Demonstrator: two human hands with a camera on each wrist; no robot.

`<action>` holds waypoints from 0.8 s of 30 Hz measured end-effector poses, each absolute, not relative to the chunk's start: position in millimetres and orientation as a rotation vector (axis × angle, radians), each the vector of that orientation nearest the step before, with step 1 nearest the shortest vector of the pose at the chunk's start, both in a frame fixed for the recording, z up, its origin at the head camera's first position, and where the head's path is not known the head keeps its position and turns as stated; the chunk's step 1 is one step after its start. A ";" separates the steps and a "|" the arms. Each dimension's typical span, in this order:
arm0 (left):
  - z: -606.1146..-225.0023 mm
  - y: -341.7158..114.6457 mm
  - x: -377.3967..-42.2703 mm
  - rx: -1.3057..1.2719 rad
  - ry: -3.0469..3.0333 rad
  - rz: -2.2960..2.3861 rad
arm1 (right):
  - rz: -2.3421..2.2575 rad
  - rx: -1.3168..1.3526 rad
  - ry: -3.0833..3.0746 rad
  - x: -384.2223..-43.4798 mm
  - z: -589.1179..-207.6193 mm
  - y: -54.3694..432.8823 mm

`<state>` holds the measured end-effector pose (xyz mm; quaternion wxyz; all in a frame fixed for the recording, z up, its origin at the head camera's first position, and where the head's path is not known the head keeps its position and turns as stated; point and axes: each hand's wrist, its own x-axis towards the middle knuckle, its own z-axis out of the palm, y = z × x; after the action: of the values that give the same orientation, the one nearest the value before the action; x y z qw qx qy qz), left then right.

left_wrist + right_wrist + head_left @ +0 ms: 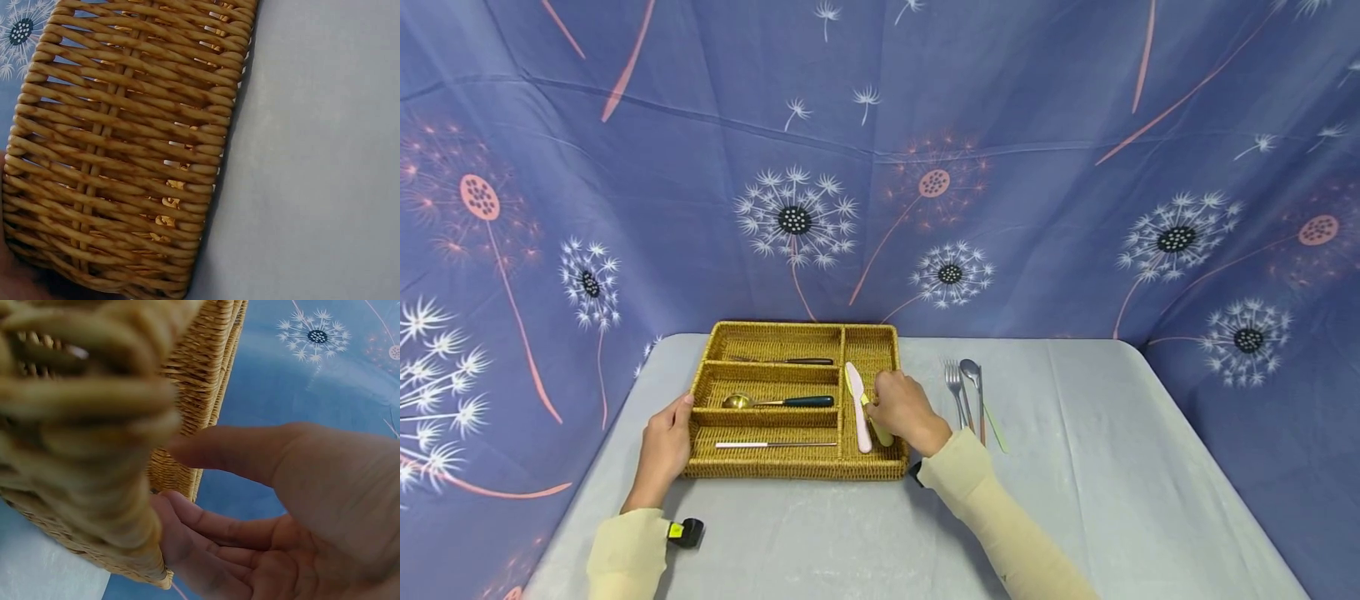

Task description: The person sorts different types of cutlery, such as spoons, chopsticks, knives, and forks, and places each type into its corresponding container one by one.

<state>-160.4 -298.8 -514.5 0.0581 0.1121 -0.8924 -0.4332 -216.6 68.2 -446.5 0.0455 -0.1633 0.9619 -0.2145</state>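
Note:
A woven cutlery tray (766,471) with several compartments sits on the table. My left hand (667,442) grips its left end; in the left wrist view only part of that hand shows beside the wicker wall (125,156). My right hand (906,408) reaches into the right-hand compartment, over a yellow knife (883,435) lying partly beneath a pink knife (858,408). In the right wrist view, a gap shows between the thumb (244,450) and fingers; the rim hides some fingertips, and no knife is seen between them.
In the left compartments lie a dark-handled fork (808,361), a gold spoon with a dark green handle (807,402) and a white-handled chopstick-like utensil (741,445). Right of the tray lie forks (953,379), a spoon (971,369) and a thin green-ended piece (997,432). Patterned cloth (1037,208) surrounds the table.

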 end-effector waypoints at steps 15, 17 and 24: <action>-514.7 -299.0 -159.5 0.338 -2.704 -1.319 | -0.990 -0.539 3.013 -197.5 -444.6 97.4; -514.0 -298.9 -159.7 0.341 -2.701 -1.323 | -1.030 -0.524 3.036 -191.8 -443.9 107.7; -512.8 -298.9 -159.8 0.348 -2.701 -1.312 | -1.038 -0.353 3.107 -173.3 -455.9 155.8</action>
<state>-159.8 -298.9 -512.8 0.0593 0.1148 -0.8920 -0.4332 -173.3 155.8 -455.9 -0.0763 -0.1069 0.9403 -0.3141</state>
